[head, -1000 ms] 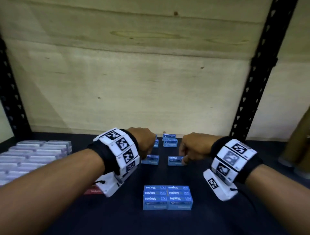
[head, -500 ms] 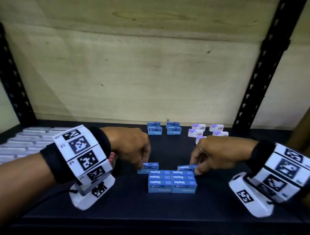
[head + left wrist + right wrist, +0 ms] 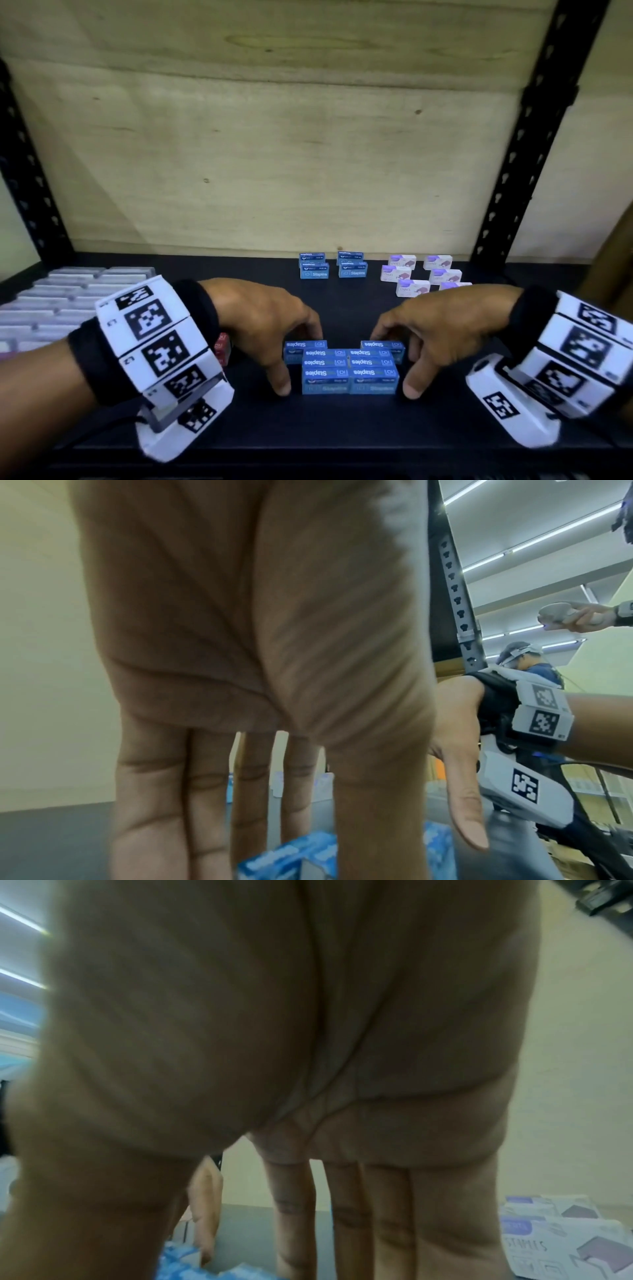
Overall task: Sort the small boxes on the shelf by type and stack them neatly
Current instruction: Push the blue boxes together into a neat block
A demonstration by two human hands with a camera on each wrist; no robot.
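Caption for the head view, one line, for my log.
Left hand touches the left blue box, right hand the right blue box, flanking the blue stack; white boxes stand behind.

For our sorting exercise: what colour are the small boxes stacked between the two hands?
The small stacked boxes are blue with white lettering, clearest in head view.

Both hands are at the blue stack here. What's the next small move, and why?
Probably slide both rear boxes inward until they meet. The left hand touches the left rear box, the right hand the right rear box; both jut past the blue stack, with a gap between them.
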